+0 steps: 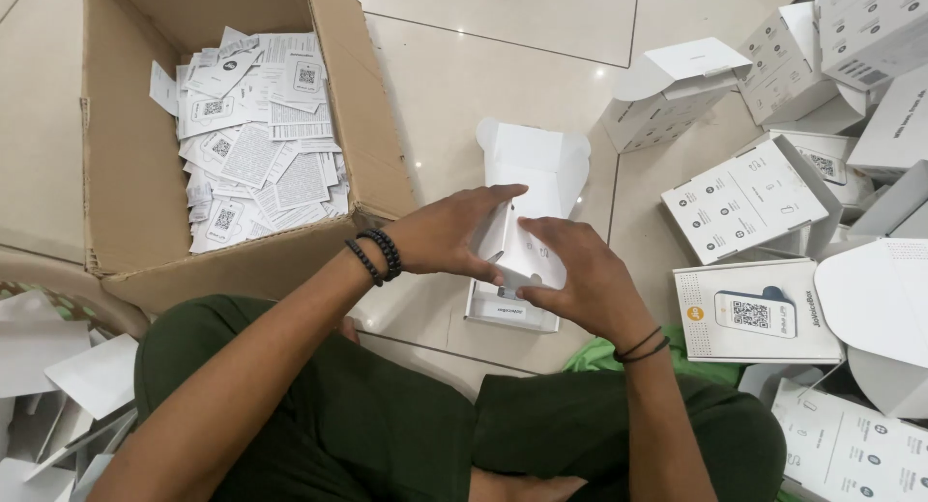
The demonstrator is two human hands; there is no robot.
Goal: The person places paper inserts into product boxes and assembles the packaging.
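Holding: white box (pixel 527 241), open, on floor tiles (pixel 454 86) right of carton (pixel 126 164)
Left hand (pixel 449 236): fingers curled, gripping box's inner piece
Right hand (pixel 580 280): fingers closed on same piece
Carton: filled with leaflets (pixel 256 135)
Far right of carton: box pile (pixel 773 193)

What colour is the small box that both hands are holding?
The small box is plain white, seen best in the head view.

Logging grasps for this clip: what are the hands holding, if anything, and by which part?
Both hands grip a small white insert over the open white box: left hand on its left side and top, right hand on its right side and lower edge.
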